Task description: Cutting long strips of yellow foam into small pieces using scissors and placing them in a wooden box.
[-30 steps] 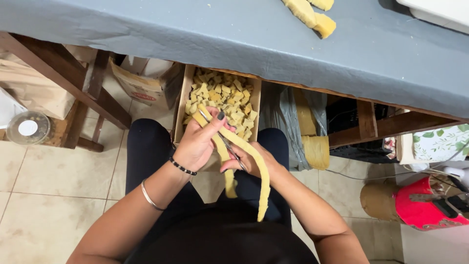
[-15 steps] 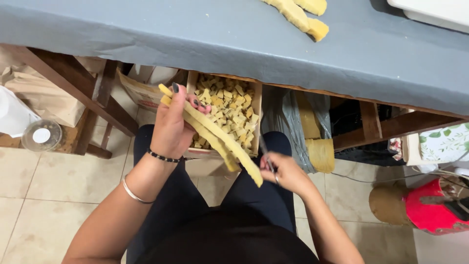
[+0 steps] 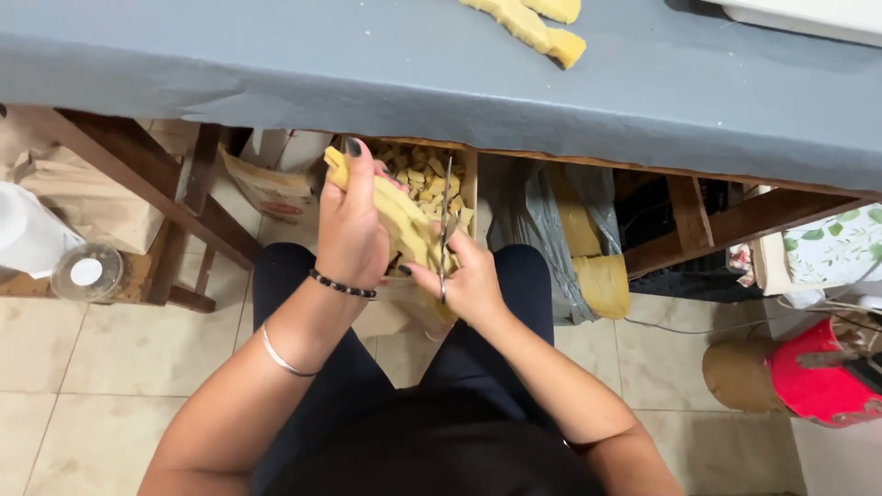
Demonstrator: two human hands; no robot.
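Observation:
My left hand (image 3: 352, 230) grips a long yellow foam strip (image 3: 397, 219) and holds it slanted above my lap. My right hand (image 3: 470, 281) holds a pair of scissors (image 3: 446, 219), blades pointing up and away beside the strip. Just past both hands stands a cardboard box (image 3: 469, 176) with several small yellow foam pieces (image 3: 418, 170) in it, under the table edge. More yellow foam chunks (image 3: 531, 23) lie on the grey table top (image 3: 367, 64).
Wooden table legs (image 3: 138, 174) slant at left, beside a brown paper bag (image 3: 83, 207) and a round clear lid (image 3: 87, 272). A plastic bag with yellow foam sheets (image 3: 588, 266) sits right of the box. A red object (image 3: 813, 381) is at far right on the tiled floor.
My left hand has slid along the strip and drawn it closer. My right hand has risen from below the strip's end and now shows scissors upright beside it.

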